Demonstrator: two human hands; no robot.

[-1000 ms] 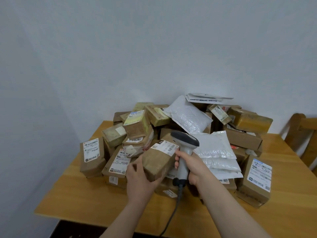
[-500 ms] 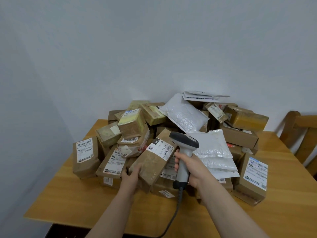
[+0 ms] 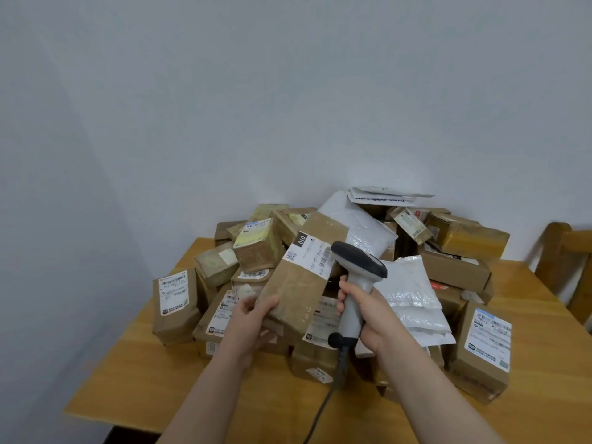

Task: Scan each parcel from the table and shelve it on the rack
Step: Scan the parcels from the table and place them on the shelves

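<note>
A brown cardboard parcel (image 3: 298, 283) with a white barcode label is tilted up above the pile, and my left hand (image 3: 253, 322) grips its lower end. My right hand (image 3: 365, 315) holds the handle of a grey corded barcode scanner (image 3: 355, 277), whose dark head sits right beside the parcel's label. Behind and around them a heap of brown boxes (image 3: 256, 248) and white padded mailers (image 3: 403, 283) covers the wooden table (image 3: 160, 379). No rack is in view.
A wooden chair (image 3: 563, 261) stands at the table's right side. The scanner's cable (image 3: 323, 408) runs down over the table's front edge. Grey walls meet in a corner behind the table. A labelled box (image 3: 483, 350) stands at the front right.
My left hand has lifted the parcel out of the pile and tilted it more upright, label toward the scanner. The scanner stays beside the label, in my right hand.
</note>
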